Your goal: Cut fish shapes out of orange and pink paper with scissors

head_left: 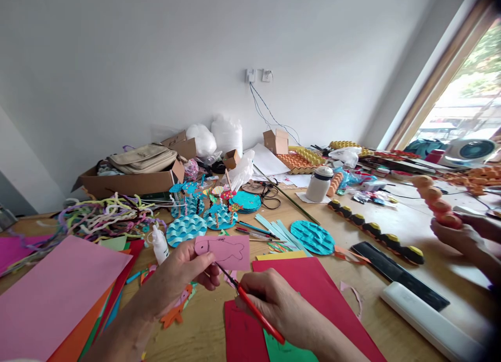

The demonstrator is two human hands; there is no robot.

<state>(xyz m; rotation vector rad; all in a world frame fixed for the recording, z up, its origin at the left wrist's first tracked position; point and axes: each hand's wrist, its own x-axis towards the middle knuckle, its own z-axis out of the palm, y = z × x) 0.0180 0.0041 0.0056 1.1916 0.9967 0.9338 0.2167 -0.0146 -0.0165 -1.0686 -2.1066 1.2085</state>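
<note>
My left hand (198,265) pinches the left end of a pink piece of paper (236,251) with a fish outline drawn on it. My right hand (274,299) is wrapped round the red handles of a pair of scissors (256,312). The dark blades point up and left, their tips at the lower edge of the pink paper close to my left fingers. Below my hands lie red paper (313,278) and a green sheet (287,349). An orange paper cut-out (172,315) rests on the table by my left wrist.
Coloured sheets (58,294) are stacked at the left, near a glue bottle (159,245) and pipe cleaners (121,213). Blue discs (312,237) and a white jar (319,184) stand further back. At the right, another person's hands (465,242) hold an orange egg-carton strip (434,197).
</note>
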